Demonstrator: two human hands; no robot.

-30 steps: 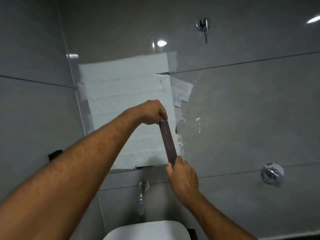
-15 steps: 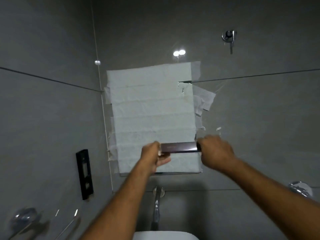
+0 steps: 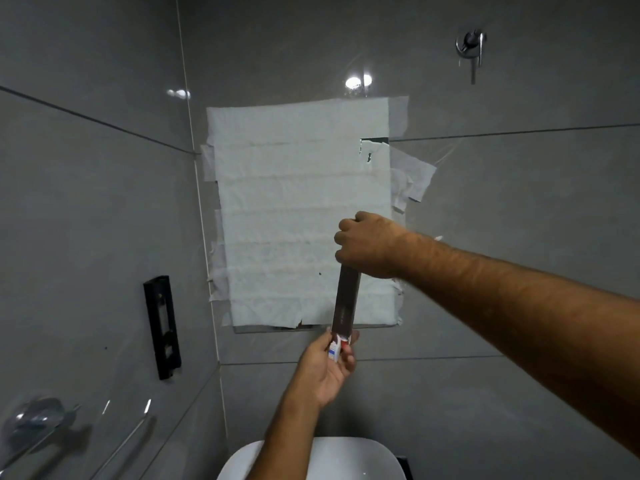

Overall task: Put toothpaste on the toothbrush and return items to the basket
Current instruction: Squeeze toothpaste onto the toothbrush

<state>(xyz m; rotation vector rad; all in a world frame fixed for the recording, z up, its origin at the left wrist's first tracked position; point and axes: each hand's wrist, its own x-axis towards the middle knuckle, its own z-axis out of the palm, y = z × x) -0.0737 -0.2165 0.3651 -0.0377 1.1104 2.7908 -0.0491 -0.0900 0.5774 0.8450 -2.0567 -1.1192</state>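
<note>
A long dark brown toothpaste box (image 3: 345,303) hangs nearly upright in front of the paper-covered mirror. My right hand (image 3: 367,247) grips its top end in a fist. At the box's open bottom end a white, red and blue toothpaste tube (image 3: 337,347) pokes out. My left hand (image 3: 327,367) holds that tube end between thumb and fingers, just under the box. No toothbrush and no basket are in view.
White paper (image 3: 298,216) is taped over the mirror on the grey tiled wall. A white basin (image 3: 349,459) sits below my arms. A black bracket (image 3: 162,327) and a chrome rail (image 3: 45,431) are on the left wall, a chrome tap handle (image 3: 470,46) at upper right.
The box has turned from level to nearly upright, with my right hand now on top and my left hand below. The tube end now shows at the box's bottom opening.
</note>
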